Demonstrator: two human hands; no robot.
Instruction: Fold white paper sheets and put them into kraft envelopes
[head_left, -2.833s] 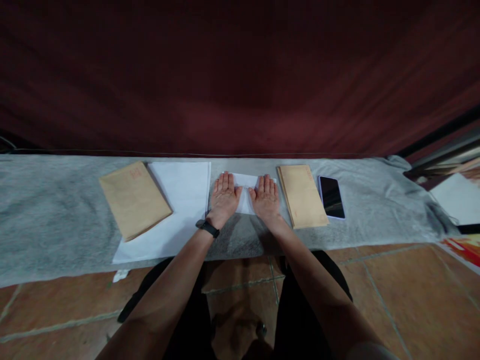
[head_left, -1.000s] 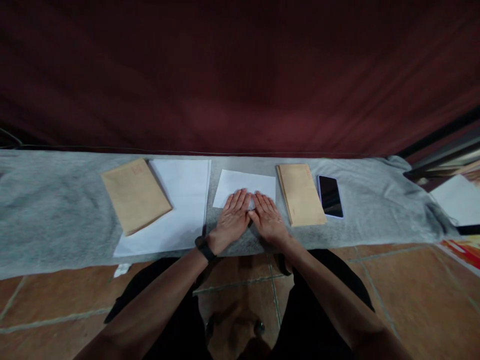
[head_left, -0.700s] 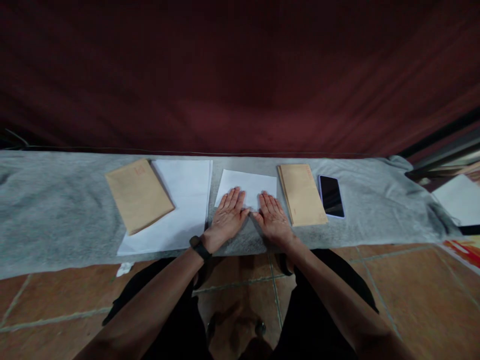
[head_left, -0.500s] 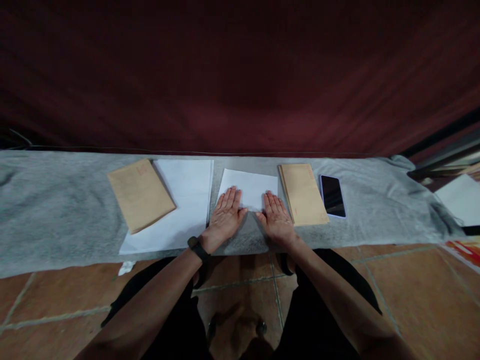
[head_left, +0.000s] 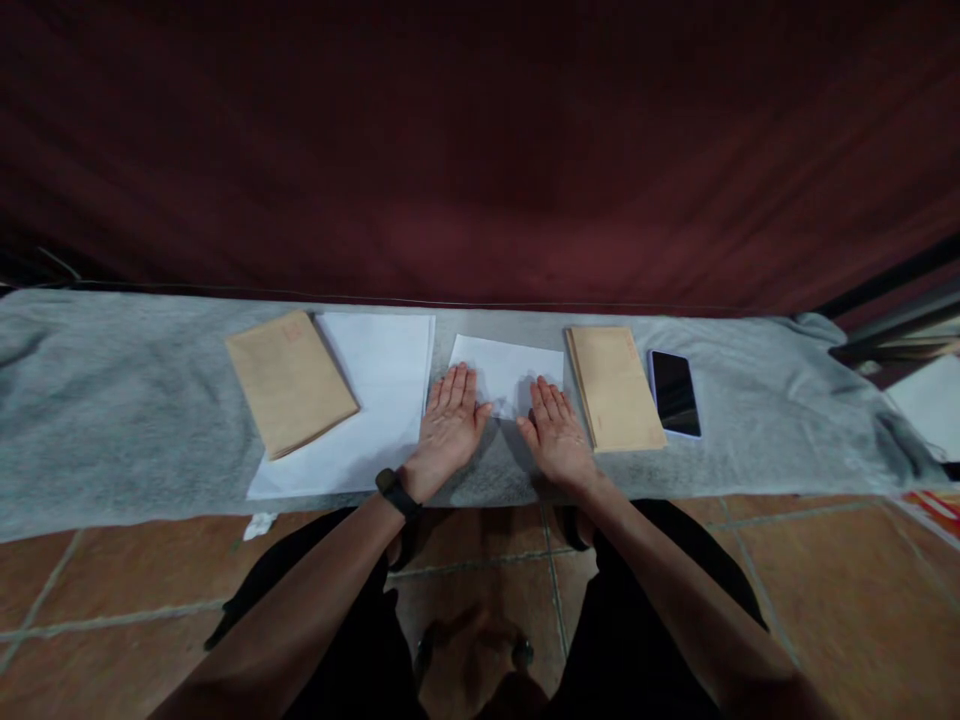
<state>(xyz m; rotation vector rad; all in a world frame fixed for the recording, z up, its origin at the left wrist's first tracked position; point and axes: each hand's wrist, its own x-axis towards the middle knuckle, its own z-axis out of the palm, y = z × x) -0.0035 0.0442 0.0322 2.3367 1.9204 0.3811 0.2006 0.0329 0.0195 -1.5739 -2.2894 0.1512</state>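
A folded white sheet of paper [head_left: 508,366] lies on the grey cloth [head_left: 112,400] in front of me. My left hand [head_left: 448,425] rests flat on its near left corner, fingers stretched out and together; a black band is on that wrist. My right hand [head_left: 556,432] lies flat on the near right corner, fingers out. Neither hand holds anything. The near edge of the sheet is hidden under my palms.
A stack of white sheets [head_left: 375,390] lies to the left with a brown envelope [head_left: 291,380] across it. A pile of brown envelopes [head_left: 615,386] and a dark phone [head_left: 674,392] lie to the right. A dark red curtain [head_left: 480,150] hangs behind; tiled floor [head_left: 825,590] below.
Over the last second my hands slid apart along the near edge of the folded sheet, from touching at the middle out to its two corners. The sheet stayed in place.
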